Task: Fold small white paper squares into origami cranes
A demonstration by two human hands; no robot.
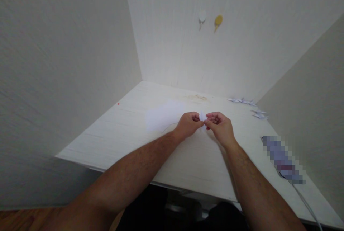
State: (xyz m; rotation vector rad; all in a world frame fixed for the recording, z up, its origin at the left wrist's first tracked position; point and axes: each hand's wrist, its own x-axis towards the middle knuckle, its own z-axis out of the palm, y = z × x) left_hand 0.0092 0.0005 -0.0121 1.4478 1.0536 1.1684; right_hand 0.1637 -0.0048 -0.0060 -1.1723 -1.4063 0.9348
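Above the white desk (129, 130), a small folded piece of white paper (202, 117) is pinched between my two hands. My left hand (189, 125) grips its left side, thumb and fingers closed. On the other side, my right hand (219, 126) has its thumb and fingertips closed on the paper. The fingers cover much of it, so its exact folded shape is hard to make out. To the left of my left hand, a white paper sheet (163, 114) lies flat on the desk.
Several folded paper figures (242, 101) line the back right edge, with more folded paper (259, 114) beside the right wall. A pixelated flat device (282, 161) with a cable (306, 204) lies at right. A white hook (202, 18) and a yellow hook (218, 20) are on the back wall.
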